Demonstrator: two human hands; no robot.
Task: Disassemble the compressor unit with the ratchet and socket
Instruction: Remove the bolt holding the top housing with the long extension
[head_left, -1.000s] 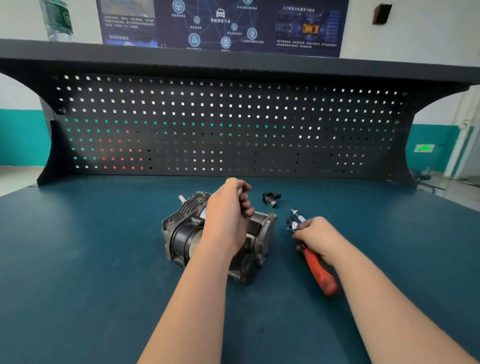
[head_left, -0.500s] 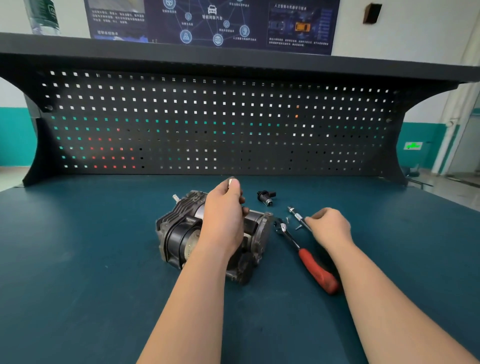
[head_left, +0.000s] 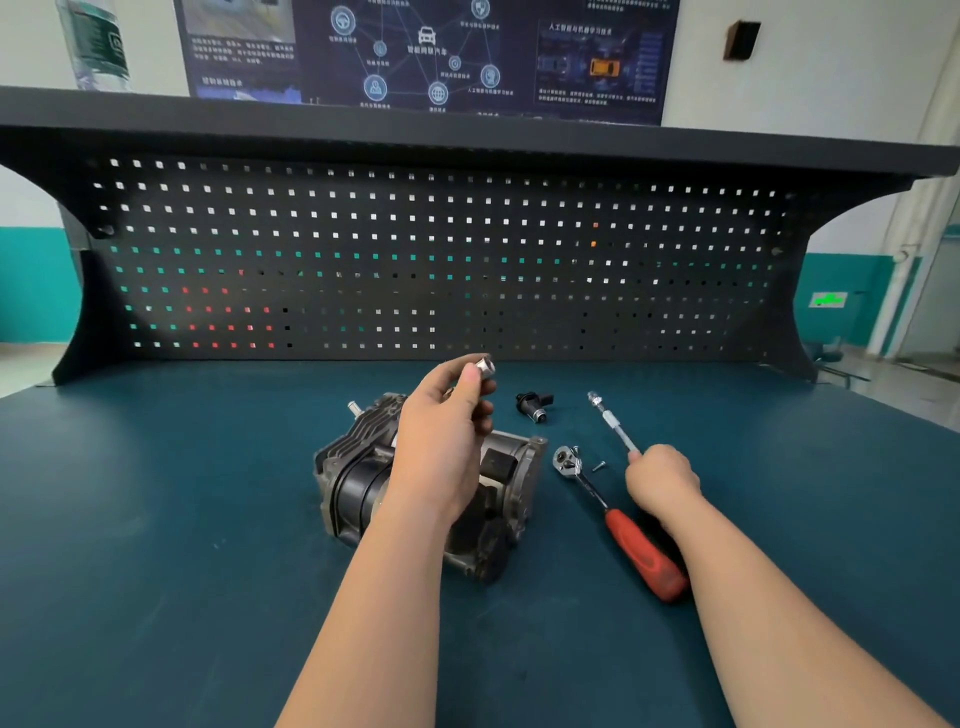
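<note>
From the head camera, the only view I have, my left hand (head_left: 441, 441) is raised above the compressor (head_left: 363, 467), pinching a small silver socket (head_left: 485, 370) between thumb and fingertips with its open end turned up and to the right. The compressor lies on its side on the blue bench (head_left: 156, 519), mid-table and partly hidden under my left wrist, with a small black part (head_left: 534, 405) loose just behind it. My right hand (head_left: 662, 478) is curled round the near end of a thin metal extension bar (head_left: 610, 418), whose far tip points away toward the pegboard (head_left: 467, 260). The ratchet (head_left: 613, 509) lies free on the bench between the compressor and my right hand, its round head close to the compressor's end plate and its red handle toward me; a small screw (head_left: 598, 466) or two sit just beside the head. As I judge it, the step in hand is building the tool: socket onto bar, then bar onto ratchet. To do it well I should bring the two pieces together in the air, line the socket's square hole up with the bar's square end, and push straight until it seats. I should keep my right wrist clear of the loose screws, which would roll easily.
</note>
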